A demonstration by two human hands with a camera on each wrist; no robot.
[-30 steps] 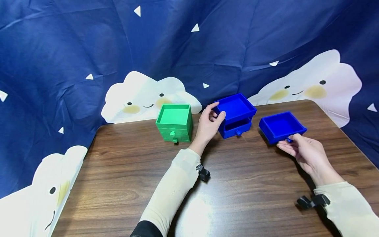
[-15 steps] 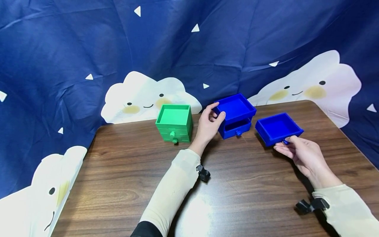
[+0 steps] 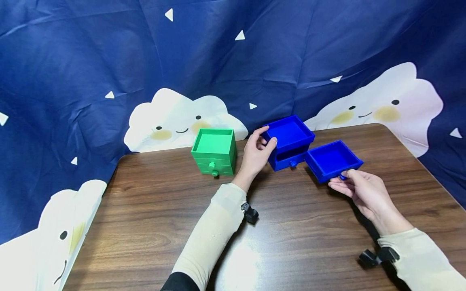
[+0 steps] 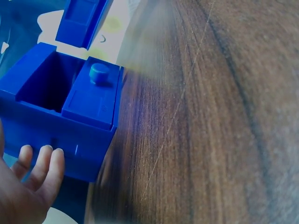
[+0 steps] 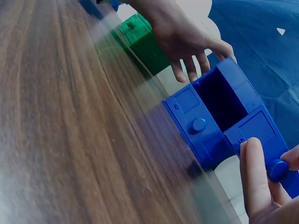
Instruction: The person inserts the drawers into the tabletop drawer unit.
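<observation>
My left hand (image 3: 256,153) grips the left side of a small blue drawer cabinet (image 3: 290,132) topped by a shallow tray. In the left wrist view its fingertips (image 4: 57,156) lie against the cabinet's side wall. The cabinet's upper slot (image 4: 49,81) gapes, while the lower drawer with its round knob (image 4: 99,73) sits in place. With my right hand (image 3: 367,194) I pinch the knob (image 5: 277,170) of a loose, empty blue drawer (image 3: 333,159), fingers under its front. The drawer is tilted, its left corner right at the cabinet's front right edge in the head view.
A green drawer cabinet (image 3: 214,151) with two knobs and a tray top stands left of the blue one. Both rest near the back edge of a brown wooden table (image 3: 164,210). Behind hangs a dark blue curtain (image 3: 204,52) printed with clouds and triangles.
My right hand has carried the blue drawer leftward and slightly toward me, up to the blue cabinet. The left hand and both cabinets have stayed put.
</observation>
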